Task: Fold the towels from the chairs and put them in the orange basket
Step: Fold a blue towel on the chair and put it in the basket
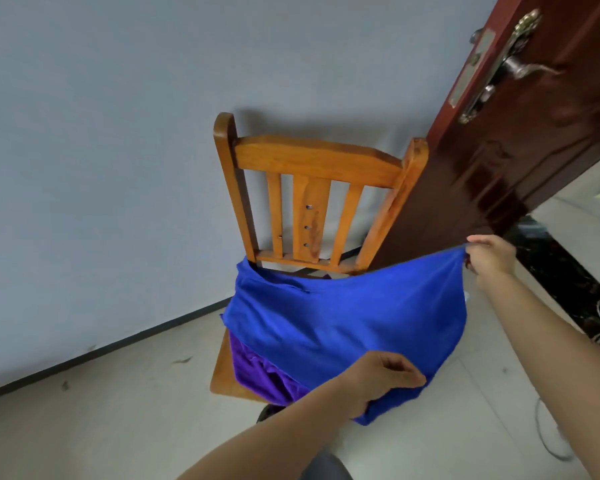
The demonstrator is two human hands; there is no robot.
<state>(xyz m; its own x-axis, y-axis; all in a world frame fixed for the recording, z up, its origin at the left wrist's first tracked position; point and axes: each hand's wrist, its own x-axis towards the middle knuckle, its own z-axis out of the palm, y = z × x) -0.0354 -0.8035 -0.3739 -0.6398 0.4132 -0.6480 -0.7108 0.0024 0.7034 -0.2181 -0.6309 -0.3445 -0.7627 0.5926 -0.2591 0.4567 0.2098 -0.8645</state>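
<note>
Head camera: a blue towel (343, 323) hangs spread over the seat of a wooden chair (312, 161). The left hand (381, 379) has its fingers curled tight on the towel's corner at the front of the chair. The right hand (490, 258) pinches another corner, held up beside the chair. A purple towel (260, 372) lies on the seat under the blue one.

Royal blue towel (343, 320), purple towel (260, 372), orange-brown wooden chair (312, 161), dark red door (534, 140), pale grey wall (101, 133)
</note>
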